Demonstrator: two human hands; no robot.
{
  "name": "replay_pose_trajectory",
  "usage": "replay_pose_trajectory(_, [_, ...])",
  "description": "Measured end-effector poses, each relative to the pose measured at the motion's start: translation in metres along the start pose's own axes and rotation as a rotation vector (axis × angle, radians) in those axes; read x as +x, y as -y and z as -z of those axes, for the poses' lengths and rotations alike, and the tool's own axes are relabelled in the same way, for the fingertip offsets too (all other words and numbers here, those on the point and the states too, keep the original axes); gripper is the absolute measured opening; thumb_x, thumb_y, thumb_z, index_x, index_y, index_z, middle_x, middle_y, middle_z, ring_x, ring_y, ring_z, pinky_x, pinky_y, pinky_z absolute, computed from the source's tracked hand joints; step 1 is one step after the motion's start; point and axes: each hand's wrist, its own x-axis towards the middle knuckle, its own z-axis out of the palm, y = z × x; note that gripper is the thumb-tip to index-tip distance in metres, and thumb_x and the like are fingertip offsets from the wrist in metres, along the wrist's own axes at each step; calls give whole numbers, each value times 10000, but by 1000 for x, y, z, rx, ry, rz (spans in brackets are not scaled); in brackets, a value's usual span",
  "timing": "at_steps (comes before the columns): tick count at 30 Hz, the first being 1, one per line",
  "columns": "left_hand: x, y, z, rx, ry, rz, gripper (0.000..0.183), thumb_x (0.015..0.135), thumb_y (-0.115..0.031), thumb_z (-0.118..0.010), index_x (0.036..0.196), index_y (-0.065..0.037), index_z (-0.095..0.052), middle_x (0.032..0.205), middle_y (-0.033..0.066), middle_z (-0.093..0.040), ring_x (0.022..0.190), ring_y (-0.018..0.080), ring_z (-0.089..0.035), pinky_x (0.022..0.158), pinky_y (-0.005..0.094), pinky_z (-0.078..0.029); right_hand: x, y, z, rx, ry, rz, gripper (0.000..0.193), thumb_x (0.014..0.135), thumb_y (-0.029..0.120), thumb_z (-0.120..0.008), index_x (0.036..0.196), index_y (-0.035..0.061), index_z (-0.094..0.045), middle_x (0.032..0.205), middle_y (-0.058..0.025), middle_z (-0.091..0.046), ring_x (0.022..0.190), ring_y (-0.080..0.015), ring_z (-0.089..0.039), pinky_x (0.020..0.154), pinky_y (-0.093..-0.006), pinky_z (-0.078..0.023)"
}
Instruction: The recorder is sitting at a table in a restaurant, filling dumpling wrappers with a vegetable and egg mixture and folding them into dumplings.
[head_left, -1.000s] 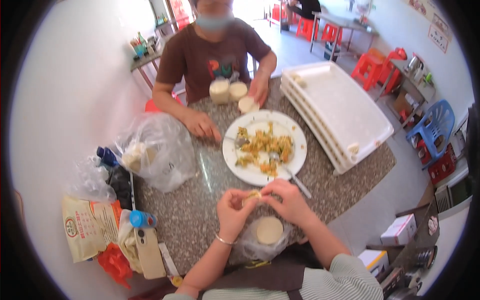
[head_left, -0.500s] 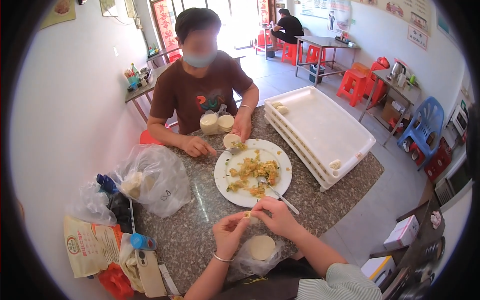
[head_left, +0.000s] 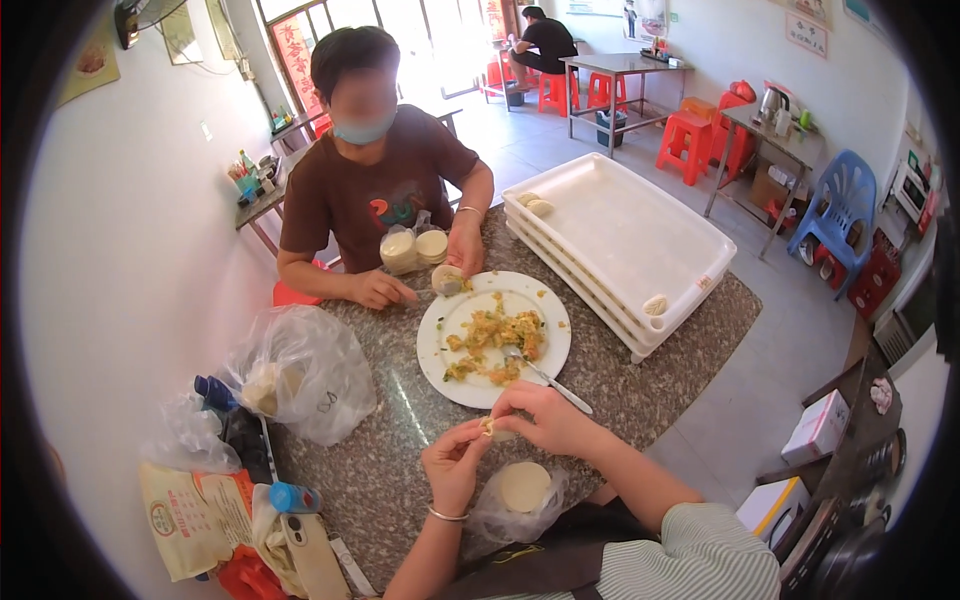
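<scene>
At left, a clear plastic bag [head_left: 325, 385] lies on a speckled stone table [head_left: 395, 470]. The person's left hand [head_left: 455, 462] and right hand [head_left: 545, 415] are together, both pinching one dumpling [head_left: 499, 431] above the table, its edge apparently unsealed. Just beyond, a white plate [head_left: 436, 368] bears leftover filling [head_left: 488, 335]; nearer, round wrappers [head_left: 525, 487] remain stacked, unfilled. Further right, three shaped dumplings [head_left: 655, 305] sit in a white tray [head_left: 630, 230]. Past it stand red stools [head_left: 685, 137] and a blue chair [head_left: 840, 210].

White walls [head_left: 150, 240], pale tiled floor [head_left: 700, 425], red stools [head_left: 687, 126], blue chair [head_left: 838, 205], bright doorway [head_left: 435, 50].
</scene>
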Motion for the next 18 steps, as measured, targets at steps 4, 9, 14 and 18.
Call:
replay_pose_trajectory(4, [-1,-7,-3,27,-48,68,145,797,28,-678,936,33,-636,949,106,-667,818,128,-639,716,221,-515,-4,-11,-14,-64,-132,108,103,810,118,-636,811,17,-616,785,-116,-596,782,-289,-576,700,-363,-457])
replay_pose_trajectory(9, [2,-7,-6,11,-122,17,140,803,16,-673,936,29,-630,945,103,-666,821,127,-633,715,221,-504,-1,-10,-14,-122,-118,167,102,800,101,-655,829,8,-626,806,-105,-612,807,-270,-585,724,-348,-467])
replay_pose_trajectory(14, [5,1,2,83,-99,-8,138,791,37,-672,928,39,-655,985,124,-662,837,128,-625,745,237,-505,8,-11,-5,6,-26,40,99,810,108,-645,819,15,-613,794,-107,-601,807,-277,-582,718,-359,-462])
replay_pose_trajectory(18, [5,2,1,121,-54,-86,140,783,41,-679,922,33,-667,986,128,-658,834,134,-623,730,246,-510,10,-9,1,5,12,67,107,817,115,-640,822,15,-603,806,-109,-595,814,-276,-580,727,-360,-458])
